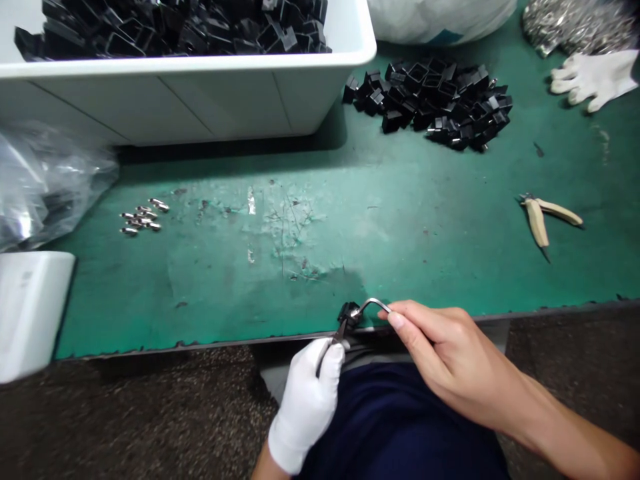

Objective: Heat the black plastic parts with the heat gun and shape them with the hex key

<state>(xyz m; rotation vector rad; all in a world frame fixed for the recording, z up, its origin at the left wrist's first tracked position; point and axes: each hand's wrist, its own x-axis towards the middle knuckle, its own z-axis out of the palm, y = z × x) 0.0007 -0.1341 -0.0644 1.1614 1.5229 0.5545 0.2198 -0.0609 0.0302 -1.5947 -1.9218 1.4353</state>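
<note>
Left hand [305,407], in a white fabric glove: clenched around a narrow dark stem [336,343] that rises to a small black plastic part [349,313]. Right hand [440,353], bare: grasping a bent metal hook [375,305] between thumb and forefinger, the hook's other end meeting the black plastic part. Both hands are held at the near edge of a green-topped workbench [320,227], above a lap in dark blue trousers [400,427]. Far left corner: white plastic bin [185,100] filled with black plastic pieces [175,30]. Far edge, beside the bin: loose heap of black plastic parts [430,100] and, beyond the edge, a white sack [440,17]. Far right corner: pile of silver metal pieces [580,25] and a single white glove [595,79]. Right side: pliers with pale handles [543,217]. Left side: small cluster of silver metal pins [140,219], a clear plastic bag [45,187] and, off the near left corner, a white box [30,313].
</note>
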